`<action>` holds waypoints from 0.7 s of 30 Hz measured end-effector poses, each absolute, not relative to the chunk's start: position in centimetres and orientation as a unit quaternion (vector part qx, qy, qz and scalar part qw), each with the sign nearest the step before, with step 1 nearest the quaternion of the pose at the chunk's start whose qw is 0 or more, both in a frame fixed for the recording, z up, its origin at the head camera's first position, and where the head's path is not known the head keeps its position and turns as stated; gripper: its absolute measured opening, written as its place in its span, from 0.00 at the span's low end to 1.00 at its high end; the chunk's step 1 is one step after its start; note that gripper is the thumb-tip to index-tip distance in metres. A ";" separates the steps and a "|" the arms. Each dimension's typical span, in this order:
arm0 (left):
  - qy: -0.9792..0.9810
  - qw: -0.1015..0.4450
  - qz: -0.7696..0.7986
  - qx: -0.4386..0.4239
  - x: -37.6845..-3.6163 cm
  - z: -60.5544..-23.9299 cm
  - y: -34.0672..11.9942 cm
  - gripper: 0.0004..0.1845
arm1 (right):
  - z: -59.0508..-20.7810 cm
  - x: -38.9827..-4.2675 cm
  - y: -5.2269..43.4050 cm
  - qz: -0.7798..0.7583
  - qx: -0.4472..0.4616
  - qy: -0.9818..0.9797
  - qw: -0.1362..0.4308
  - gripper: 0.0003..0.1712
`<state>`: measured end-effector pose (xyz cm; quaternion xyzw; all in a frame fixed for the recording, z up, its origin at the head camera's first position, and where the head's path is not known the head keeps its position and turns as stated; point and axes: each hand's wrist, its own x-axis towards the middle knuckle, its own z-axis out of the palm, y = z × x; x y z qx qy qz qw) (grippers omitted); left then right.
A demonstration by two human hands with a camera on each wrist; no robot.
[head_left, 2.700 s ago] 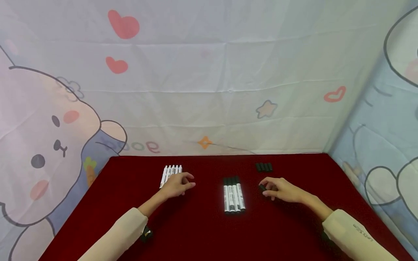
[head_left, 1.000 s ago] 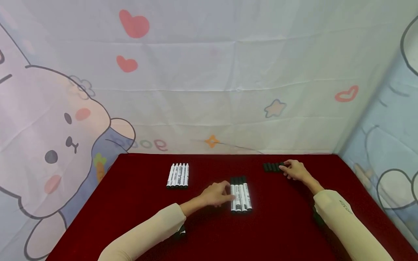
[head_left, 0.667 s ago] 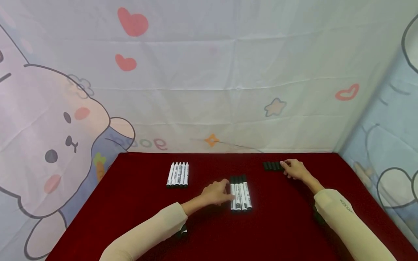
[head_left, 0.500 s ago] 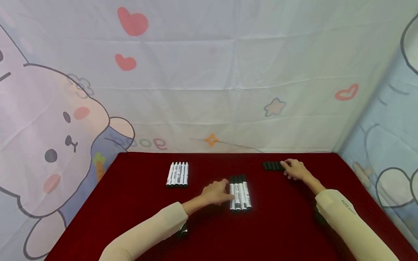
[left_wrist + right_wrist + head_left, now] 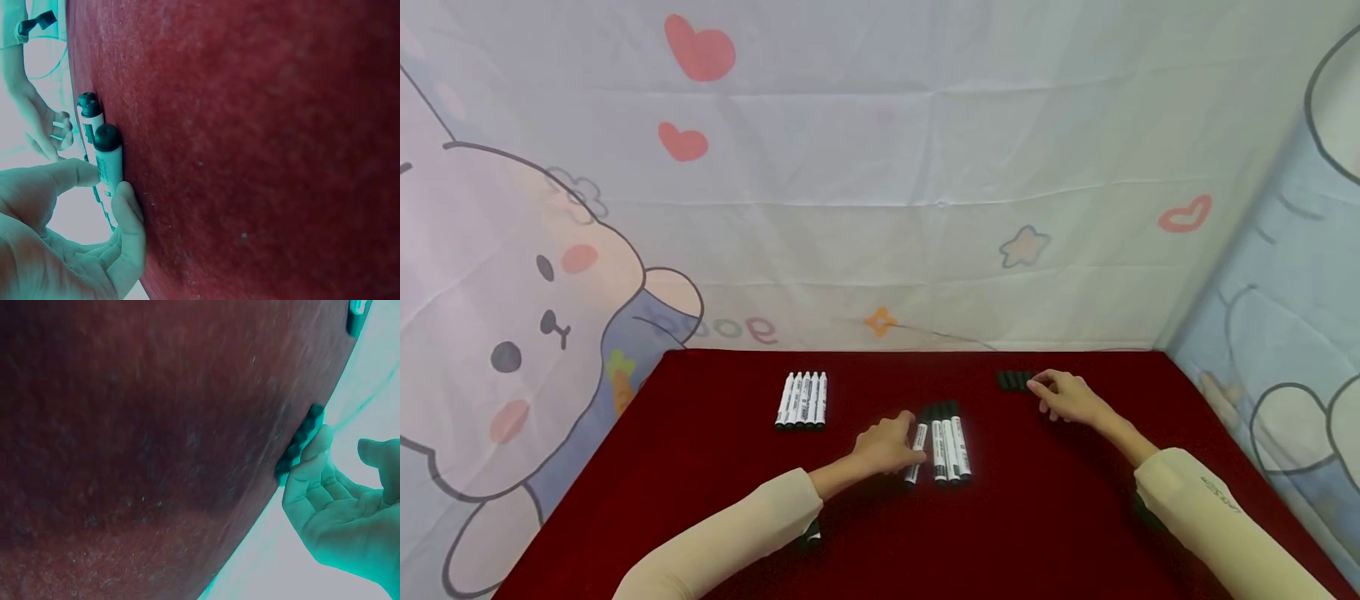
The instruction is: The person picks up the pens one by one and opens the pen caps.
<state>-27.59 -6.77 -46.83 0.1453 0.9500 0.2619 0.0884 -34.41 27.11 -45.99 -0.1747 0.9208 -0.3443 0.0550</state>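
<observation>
Presently the left hand (image 5: 886,444) pinches a capped marker (image 5: 914,454) mid-barrel, beside its row (image 5: 951,450) on the red table (image 5: 700,467). Light, rigid, smooth; likely rolls. Right hand (image 5: 1063,397), fingers loosely curled, touches the loose black caps (image 5: 1011,381).

A dark red bench (image 5: 715,500) fills the near part of the scene. Five uncapped white markers (image 5: 802,400) lie side by side at its far left. Behind the bench hangs a pale cloth backdrop (image 5: 880,183) printed with a bunny (image 5: 512,333) at left, pink hearts (image 5: 698,50), a star (image 5: 1022,247) and an orange diamond (image 5: 877,322).
</observation>
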 end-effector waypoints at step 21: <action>0.861 0.164 0.452 0.163 -27.1 -45.6 -11.5 0.29 | -45.3 -31.1 24.2 -0.342 -0.254 0.900 0.091 0.23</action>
